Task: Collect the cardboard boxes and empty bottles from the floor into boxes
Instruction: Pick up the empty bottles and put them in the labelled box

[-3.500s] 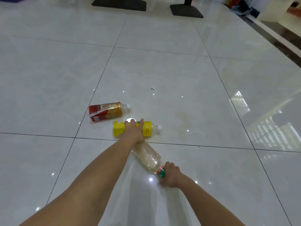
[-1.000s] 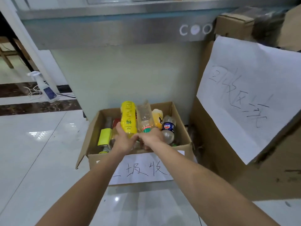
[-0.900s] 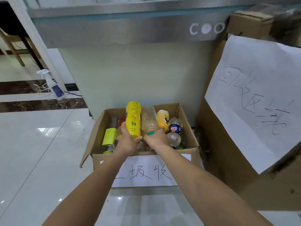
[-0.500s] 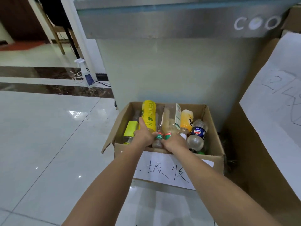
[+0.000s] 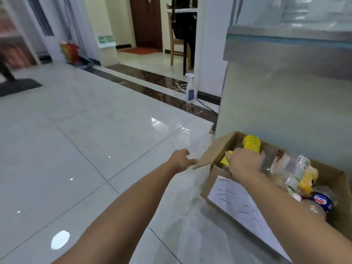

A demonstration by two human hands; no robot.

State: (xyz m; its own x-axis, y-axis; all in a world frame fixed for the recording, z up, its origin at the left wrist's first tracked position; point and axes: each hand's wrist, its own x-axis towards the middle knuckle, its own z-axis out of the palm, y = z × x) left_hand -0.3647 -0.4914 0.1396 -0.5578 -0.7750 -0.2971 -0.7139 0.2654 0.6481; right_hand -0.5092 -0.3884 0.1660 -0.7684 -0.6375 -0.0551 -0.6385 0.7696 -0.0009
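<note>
1. My right hand (image 5: 244, 161) reaches inside the cardboard box (image 5: 207, 182), fingers curled down among the bottles beside the yellow bottle (image 5: 251, 144); whether they grip anything, I cannot tell.
2. My left hand (image 5: 181, 161) hangs empty outside the box flap, fingers loosely bent, probably freed for the next pickup.
3. One box; about five bottles show inside, among them a blue-labelled bottle (image 5: 322, 201).

Yellow bottle (image 5: 251, 144) — upright in open cardboard box (image 5: 207, 183)
</note>
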